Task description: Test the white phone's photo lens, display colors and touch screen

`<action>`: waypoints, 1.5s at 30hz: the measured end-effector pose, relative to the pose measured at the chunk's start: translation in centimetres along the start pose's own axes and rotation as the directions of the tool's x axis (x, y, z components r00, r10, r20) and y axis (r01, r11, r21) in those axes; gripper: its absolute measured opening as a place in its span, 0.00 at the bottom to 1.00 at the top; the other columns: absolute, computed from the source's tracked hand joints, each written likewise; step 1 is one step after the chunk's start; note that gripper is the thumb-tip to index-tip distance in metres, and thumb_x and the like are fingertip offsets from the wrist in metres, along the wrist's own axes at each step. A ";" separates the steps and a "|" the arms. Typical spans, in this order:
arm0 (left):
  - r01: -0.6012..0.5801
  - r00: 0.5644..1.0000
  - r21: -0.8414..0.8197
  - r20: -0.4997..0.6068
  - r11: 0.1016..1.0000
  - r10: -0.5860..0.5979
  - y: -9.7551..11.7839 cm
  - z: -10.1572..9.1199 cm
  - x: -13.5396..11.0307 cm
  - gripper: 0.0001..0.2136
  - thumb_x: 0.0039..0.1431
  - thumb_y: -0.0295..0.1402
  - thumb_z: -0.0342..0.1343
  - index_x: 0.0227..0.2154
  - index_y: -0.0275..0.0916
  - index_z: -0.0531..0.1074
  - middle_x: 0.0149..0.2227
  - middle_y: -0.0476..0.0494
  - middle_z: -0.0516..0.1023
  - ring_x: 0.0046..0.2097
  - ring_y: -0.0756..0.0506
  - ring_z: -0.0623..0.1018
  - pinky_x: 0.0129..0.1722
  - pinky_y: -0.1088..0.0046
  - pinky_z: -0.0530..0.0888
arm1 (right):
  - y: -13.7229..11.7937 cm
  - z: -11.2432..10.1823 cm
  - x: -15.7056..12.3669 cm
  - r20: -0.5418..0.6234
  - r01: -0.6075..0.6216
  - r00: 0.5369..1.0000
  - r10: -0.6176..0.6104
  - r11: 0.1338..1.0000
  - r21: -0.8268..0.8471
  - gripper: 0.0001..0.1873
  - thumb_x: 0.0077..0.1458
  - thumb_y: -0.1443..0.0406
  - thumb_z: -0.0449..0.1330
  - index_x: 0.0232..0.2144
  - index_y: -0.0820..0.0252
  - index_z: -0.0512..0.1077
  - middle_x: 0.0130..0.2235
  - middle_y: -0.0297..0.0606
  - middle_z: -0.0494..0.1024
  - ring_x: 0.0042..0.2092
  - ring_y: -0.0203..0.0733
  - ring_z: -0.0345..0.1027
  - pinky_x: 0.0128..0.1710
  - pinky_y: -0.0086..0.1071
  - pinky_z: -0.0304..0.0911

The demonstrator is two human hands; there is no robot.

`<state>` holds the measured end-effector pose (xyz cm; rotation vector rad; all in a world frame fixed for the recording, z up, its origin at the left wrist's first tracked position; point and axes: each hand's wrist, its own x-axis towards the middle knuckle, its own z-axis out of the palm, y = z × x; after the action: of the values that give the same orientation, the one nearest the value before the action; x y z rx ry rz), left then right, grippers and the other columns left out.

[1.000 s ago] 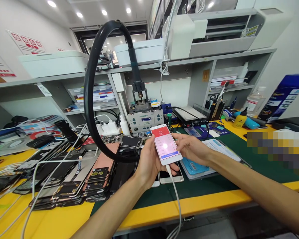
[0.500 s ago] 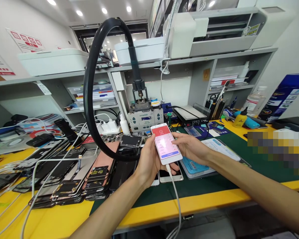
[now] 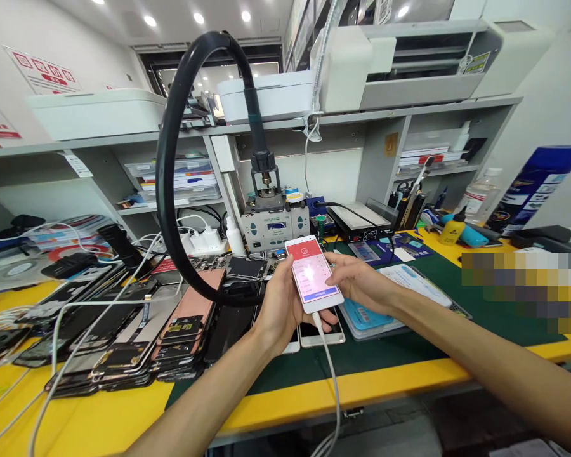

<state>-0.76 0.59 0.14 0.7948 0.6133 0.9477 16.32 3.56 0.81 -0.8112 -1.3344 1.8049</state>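
A white smartphone (image 3: 313,274) is tilted up toward me, its lit screen showing a red band on top, a pinkish list and a blue bar at the bottom. My left hand (image 3: 282,301) grips it, the thumb along the left edge and the fingers behind. My right hand (image 3: 356,279) closes on the right edge, with its thumb over the lower right part of the screen and its other fingers partly hidden behind. A white charging cable (image 3: 330,368) is plugged into the phone's bottom end. Below the hands, another phone (image 3: 321,336) lies on the green mat (image 3: 390,355).
Stacked phone parts (image 3: 176,343) fill the left side. A black flexible hose (image 3: 167,165) arches up beside a grey rework station (image 3: 273,228). To the right lie a blue-and-clear case (image 3: 371,314), a yellow bottle (image 3: 452,227) and a heating plate (image 3: 359,219). Shelves stand behind.
My right thumb has slid slightly lower over the phone's screen. Both hands keep their hold, and the whole view has shifted a little.
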 end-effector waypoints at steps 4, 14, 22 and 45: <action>-0.003 1.000 -0.002 0.006 1.000 0.003 -0.1 0.0 0.0 0.27 0.66 0.51 0.38 0.58 0.40 0.63 0.37 0.38 0.79 0.29 0.44 0.80 0.27 0.71 0.77 | 0.0 0.0 0.0 0.002 -0.001 1.000 0.001 1.000 -0.005 0.29 0.45 0.75 0.59 0.52 0.62 0.70 0.38 0.41 0.81 0.34 0.40 0.72 0.34 0.31 0.63; -0.004 1.000 0.004 0.020 1.000 0.004 -0.2 0.0 0.0 0.28 0.66 0.52 0.38 0.60 0.39 0.60 0.37 0.38 0.79 0.29 0.43 0.80 0.26 0.69 0.77 | 0.2 0.6 0.4 -0.132 -0.032 0.991 0.035 0.999 0.026 0.16 0.57 0.69 0.56 0.48 0.62 0.72 0.37 0.42 0.80 0.34 0.42 0.73 0.32 0.30 0.64; -0.003 0.999 0.059 0.040 0.998 0.001 -0.2 -0.1 0.1 0.31 0.64 0.55 0.38 0.61 0.38 0.58 0.32 0.38 0.78 0.26 0.39 0.80 0.23 0.61 0.77 | 0.2 0.3 0.3 -0.058 -0.025 0.998 0.031 0.996 0.088 0.14 0.62 0.60 0.52 0.42 0.64 0.73 0.35 0.43 0.81 0.31 0.41 0.72 0.29 0.29 0.63; -0.022 0.996 0.089 0.083 0.996 0.014 -0.3 -0.1 -0.2 0.32 0.64 0.55 0.36 0.62 0.38 0.58 0.36 0.35 0.79 0.27 0.39 0.80 0.25 0.61 0.77 | 0.3 0.7 0.2 -0.135 -0.018 0.991 0.015 1.000 -0.015 0.15 0.53 0.67 0.62 0.44 0.61 0.74 0.36 0.40 0.81 0.32 0.40 0.71 0.29 0.29 0.63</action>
<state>-0.76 0.36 -0.18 0.9171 0.5808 0.9040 15.61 3.29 0.72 -0.9388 -1.2598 1.7214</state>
